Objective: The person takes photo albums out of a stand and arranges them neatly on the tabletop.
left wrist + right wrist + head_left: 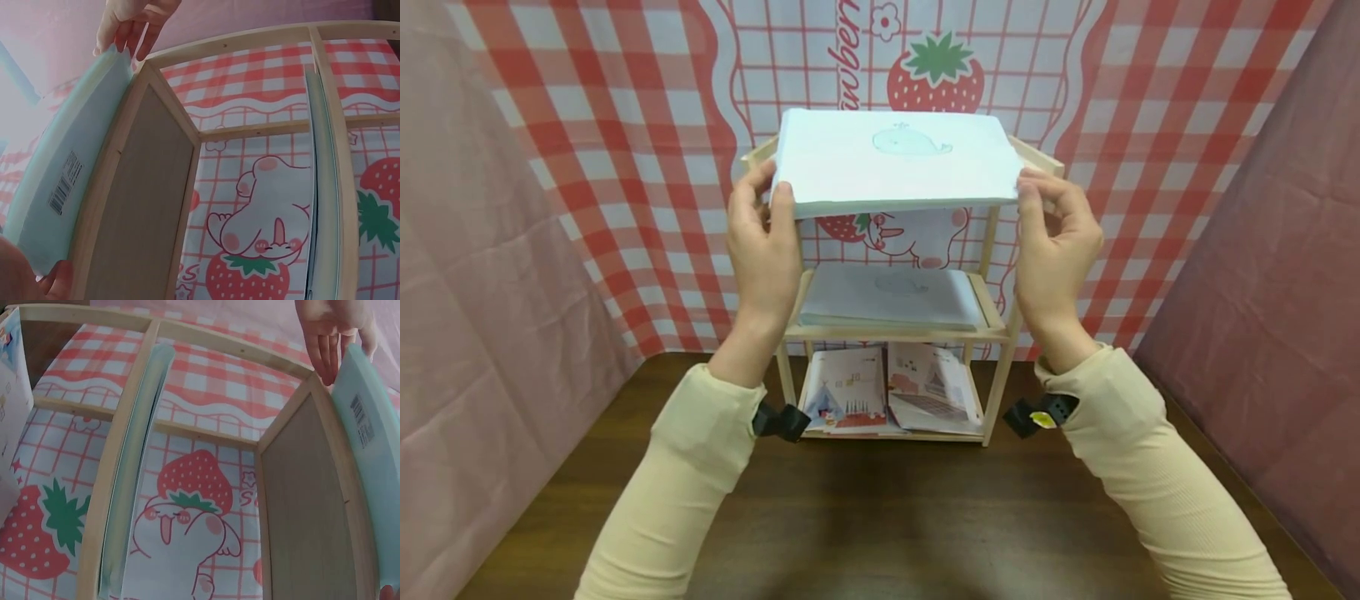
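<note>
Both hands hold a pale notebook (895, 167) with a whale drawing at the top of a small wooden shelf rack (895, 335). My left hand (763, 250) pinches its left end, thumb at the near corner. Its right end is pinched by my right hand (1056, 246). The wrist views show the pale blue underside with a barcode label (65, 187), tilted just above the top shelf board (306, 506). Whether the far edge touches the board is hard to tell. Another pale notebook (887, 300) with a whale drawing lies on the middle shelf.
On the bottom shelf lie illustrated booklets (847, 387) side by side. The rack stands on a dark wooden table (880, 517). Behind it hangs a red-and-white strawberry cloth (640, 167), with pink cloth (497, 250) along the sides.
</note>
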`<state>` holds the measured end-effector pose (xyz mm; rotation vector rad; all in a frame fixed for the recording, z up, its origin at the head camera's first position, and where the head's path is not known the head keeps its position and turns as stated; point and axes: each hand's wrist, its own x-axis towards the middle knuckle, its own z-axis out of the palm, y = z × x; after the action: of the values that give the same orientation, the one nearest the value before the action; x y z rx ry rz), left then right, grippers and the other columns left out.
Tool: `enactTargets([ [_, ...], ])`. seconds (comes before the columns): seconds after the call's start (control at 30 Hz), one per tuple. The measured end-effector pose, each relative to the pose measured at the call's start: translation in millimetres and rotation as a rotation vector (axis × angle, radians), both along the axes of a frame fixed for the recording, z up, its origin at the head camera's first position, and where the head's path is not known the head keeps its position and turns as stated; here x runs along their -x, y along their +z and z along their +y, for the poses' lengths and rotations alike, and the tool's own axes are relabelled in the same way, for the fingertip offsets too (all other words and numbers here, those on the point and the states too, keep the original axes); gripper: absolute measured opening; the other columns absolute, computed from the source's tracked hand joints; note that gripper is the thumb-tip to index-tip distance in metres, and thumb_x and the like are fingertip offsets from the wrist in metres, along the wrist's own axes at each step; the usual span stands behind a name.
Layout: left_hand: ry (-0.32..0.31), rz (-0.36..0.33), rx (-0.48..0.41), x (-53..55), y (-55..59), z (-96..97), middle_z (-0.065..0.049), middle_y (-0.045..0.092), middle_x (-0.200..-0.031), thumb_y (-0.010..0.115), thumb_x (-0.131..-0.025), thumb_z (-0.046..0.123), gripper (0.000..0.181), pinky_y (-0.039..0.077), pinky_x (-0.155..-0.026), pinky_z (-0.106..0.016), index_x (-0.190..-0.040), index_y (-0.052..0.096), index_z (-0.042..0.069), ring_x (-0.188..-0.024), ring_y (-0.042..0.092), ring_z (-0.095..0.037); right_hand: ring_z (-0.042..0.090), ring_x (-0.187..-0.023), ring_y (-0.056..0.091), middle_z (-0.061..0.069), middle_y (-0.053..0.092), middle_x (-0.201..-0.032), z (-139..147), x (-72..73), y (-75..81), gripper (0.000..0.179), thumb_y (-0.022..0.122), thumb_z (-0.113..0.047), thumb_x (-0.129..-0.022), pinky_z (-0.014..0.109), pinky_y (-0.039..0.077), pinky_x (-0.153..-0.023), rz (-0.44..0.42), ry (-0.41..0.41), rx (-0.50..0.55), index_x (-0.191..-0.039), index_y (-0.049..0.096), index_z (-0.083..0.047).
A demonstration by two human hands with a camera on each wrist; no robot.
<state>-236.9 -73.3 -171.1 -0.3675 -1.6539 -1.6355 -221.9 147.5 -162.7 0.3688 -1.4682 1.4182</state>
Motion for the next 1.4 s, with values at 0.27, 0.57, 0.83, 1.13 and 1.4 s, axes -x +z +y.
enactTargets([
  [0.27, 0.017, -0.001, -0.007, -19.6, 5.3, 7.8, -0.013, 0.045, -0.124, 0.039, -0.095, 0.015, 0.041, 0.046, -0.075, -0.022, -0.132, 0.041, -0.001, -0.095, 0.053, -0.016, 0.016, -0.109, 0.051, 0.013, 0.056, -0.115, 0.5, -4.8, -1.7, 0.028, 0.054, -0.008, -0.088, 0.027, 0.043, -0.092, -0.075, 0.057, 0.028, -0.114, 0.058, 0.004],
  [0.57, 0.013, -0.017, -0.021, -33.0, 5.7, 12.9, -0.015, 0.044, -0.123, 0.038, -0.093, 0.010, 0.043, 0.040, -0.064, -0.017, -0.134, 0.039, -0.002, -0.079, 0.046, -0.008, 0.020, -0.103, 0.054, 0.010, 0.057, -0.115, 11.3, 9.0, -13.0, 0.034, 0.058, -0.012, -0.087, 0.029, 0.044, -0.089, -0.163, 0.226, 0.157, -0.120, 0.055, -0.003],
  [0.83, -0.064, -0.002, -0.084, -28.9, 1.3, 11.7, -0.013, 0.041, -0.129, 0.041, -0.091, 0.004, 0.044, 0.036, -0.056, -0.019, -0.135, 0.037, -0.003, -0.075, 0.048, -0.012, 0.023, -0.097, 0.058, 0.013, 0.058, -0.107, 10.1, 9.1, -15.0, 0.034, 0.057, -0.005, -0.087, 0.029, 0.049, -0.085, -0.170, 0.346, 0.267, -0.120, 0.053, -0.002],
  [1.13, -0.077, 0.013, -0.096, -25.1, -5.1, 11.3, -0.014, 0.039, -0.131, 0.042, -0.090, 0.000, 0.045, 0.036, -0.052, -0.017, -0.135, 0.037, -0.001, -0.092, 0.054, -0.018, 0.016, -0.079, 0.058, 0.011, 0.057, -0.093, 10.3, 10.4, -20.1, 0.031, 0.057, 0.003, -0.085, 0.026, 0.052, -0.076, -0.175, 0.374, 0.300, -0.115, 0.053, -0.001],
  [1.4, -0.089, 0.009, -0.104, -24.8, -6.7, 10.4, -0.015, 0.047, -0.129, 0.043, -0.089, -0.002, 0.045, 0.047, -0.078, -0.024, -0.133, 0.037, -0.002, -0.109, 0.053, -0.019, 0.017, -0.080, 0.060, 0.011, 0.057, -0.093, 11.6, 11.0, -21.3, 0.032, 0.056, 0.003, -0.085, 0.027, 0.052, -0.077, -0.203, 0.377, 0.308, -0.116, 0.050, -0.002],
])
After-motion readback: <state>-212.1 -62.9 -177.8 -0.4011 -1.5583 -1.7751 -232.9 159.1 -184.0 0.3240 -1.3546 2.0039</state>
